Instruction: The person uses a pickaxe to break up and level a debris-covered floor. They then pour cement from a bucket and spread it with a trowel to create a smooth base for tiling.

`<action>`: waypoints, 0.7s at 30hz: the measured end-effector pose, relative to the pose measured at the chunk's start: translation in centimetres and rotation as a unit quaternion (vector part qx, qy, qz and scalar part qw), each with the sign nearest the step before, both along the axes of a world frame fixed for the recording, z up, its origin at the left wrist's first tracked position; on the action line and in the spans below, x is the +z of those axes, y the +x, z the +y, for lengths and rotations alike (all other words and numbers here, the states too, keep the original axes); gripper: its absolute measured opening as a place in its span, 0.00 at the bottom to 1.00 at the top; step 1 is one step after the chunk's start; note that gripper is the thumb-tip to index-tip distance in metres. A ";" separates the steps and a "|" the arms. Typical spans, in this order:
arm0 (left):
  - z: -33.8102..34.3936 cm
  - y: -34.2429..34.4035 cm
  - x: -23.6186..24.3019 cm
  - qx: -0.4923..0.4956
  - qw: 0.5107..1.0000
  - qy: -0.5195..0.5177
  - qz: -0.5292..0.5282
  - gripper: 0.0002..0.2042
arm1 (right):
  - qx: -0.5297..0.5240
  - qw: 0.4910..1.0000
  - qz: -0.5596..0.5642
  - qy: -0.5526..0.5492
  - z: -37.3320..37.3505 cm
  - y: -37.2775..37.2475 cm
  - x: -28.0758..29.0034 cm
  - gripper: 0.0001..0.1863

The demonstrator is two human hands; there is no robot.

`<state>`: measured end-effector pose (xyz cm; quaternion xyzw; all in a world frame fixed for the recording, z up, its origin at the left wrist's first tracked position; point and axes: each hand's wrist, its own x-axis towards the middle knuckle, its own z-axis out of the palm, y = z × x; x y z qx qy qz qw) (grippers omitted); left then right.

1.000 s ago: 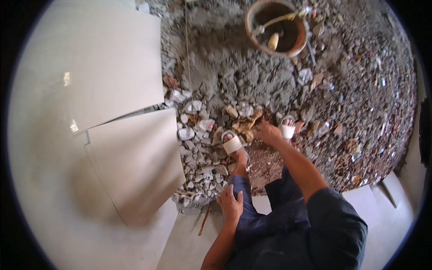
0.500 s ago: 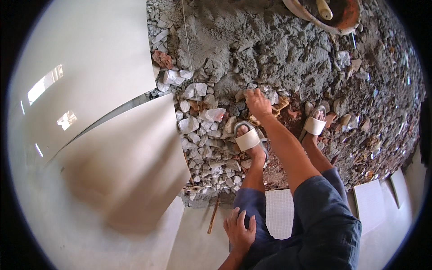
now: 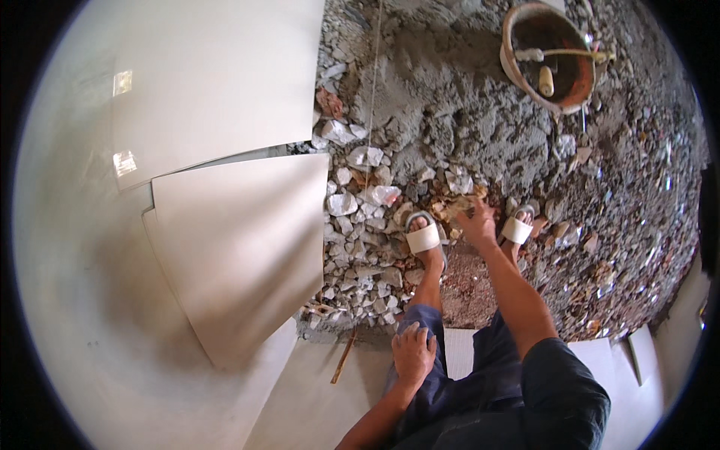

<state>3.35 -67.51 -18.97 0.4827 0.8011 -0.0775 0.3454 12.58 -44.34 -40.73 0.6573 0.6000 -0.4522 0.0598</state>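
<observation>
My left hand (image 3: 414, 352) rests on my left knee, its fingers laid over the dark trouser cloth and holding nothing. Low over the rubble between my two sandalled feet is my right hand (image 3: 478, 225), thumb and fingers apart. Right by its fingertips lies a crumpled yellowish-brown scrap (image 3: 452, 206), partly covered by the hand; whether they touch is unclear. Pale broken stones (image 3: 382, 195) lie to the left of that scrap. Beyond the hand spreads rough grey mortar (image 3: 450, 97).
Large pale tiles (image 3: 247, 225) cover the left side, edges facing the stones. A taut string (image 3: 373, 90) runs along them. A bucket (image 3: 511, 60) holding a handled tool (image 3: 547, 81) stands far right on the rubble. A thin stick (image 3: 344, 356) lies near the tiles.
My right hand has moved from the stones at the mortar's edge rightward and back toward me, its fingers spreading. My left hand stays on the knee. The view has shifted, showing more of the bucket.
</observation>
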 end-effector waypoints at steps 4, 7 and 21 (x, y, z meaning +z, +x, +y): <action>-0.1 -0.9 0.1 0.025 1.000 0.009 0.003 0.14 | -0.036 0.997 0.062 0.023 4.7 -11.1 1.5 0.32; -0.4 -1.8 0.0 0.051 0.999 0.010 -0.001 0.14 | -0.034 0.995 0.081 0.051 9.4 -19.9 3.0 0.31; 2.1 -2.8 -0.9 0.082 0.996 0.015 -0.028 0.16 | 0.128 0.986 -0.021 -0.105 0.2 -5.9 6.1 0.37</action>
